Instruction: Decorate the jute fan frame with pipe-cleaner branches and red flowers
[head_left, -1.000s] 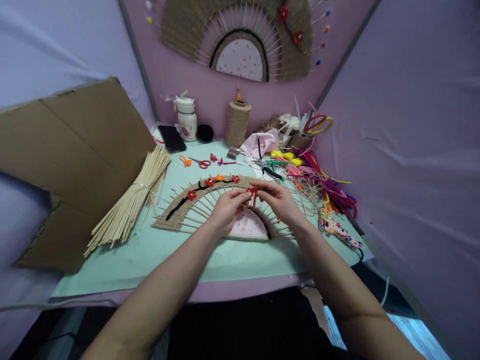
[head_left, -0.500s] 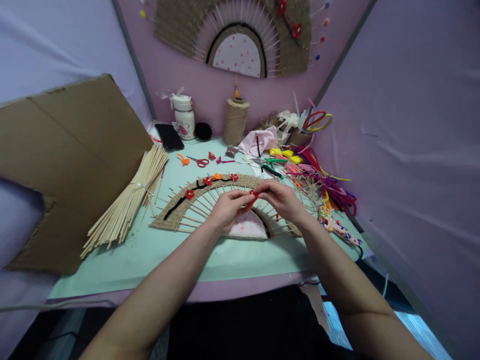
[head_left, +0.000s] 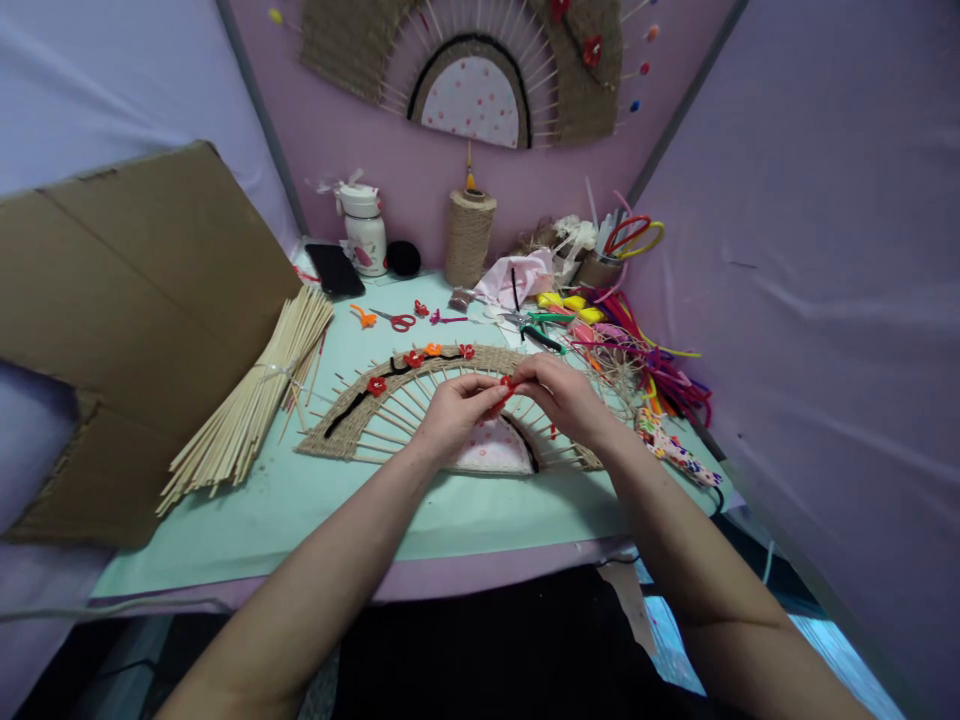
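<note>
Between the fingertips of my left hand point(head_left: 459, 412) and my right hand point(head_left: 559, 393) is a small red pipe-cleaner flower point(head_left: 506, 385), partly hidden by the fingers. Both hands pinch it above the middle of a fan-shaped woven piece point(head_left: 349, 432) that lies on the table. The woven piece has a twine band, thin wooden sticks and a white dotted half circle point(head_left: 491, 448). Black stems with red flowers and one orange flower point(head_left: 433, 349) run along its upper left band. My forearms cover part of its lower edge.
A bundle of sticks point(head_left: 244, 400) and cardboard point(head_left: 150, 270) stand left. Red scissors point(head_left: 397, 320), a twine spool point(head_left: 470, 238) and a white bottle point(head_left: 365, 230) sit behind. Pliers point(head_left: 541, 335), pipe cleaners point(head_left: 675, 385) and a patterned glue gun point(head_left: 679, 455) lie right.
The view has shifted very slightly. Both hands stay in nearly the same place, still pinching the red flower, with a small movement of the fingers.
</note>
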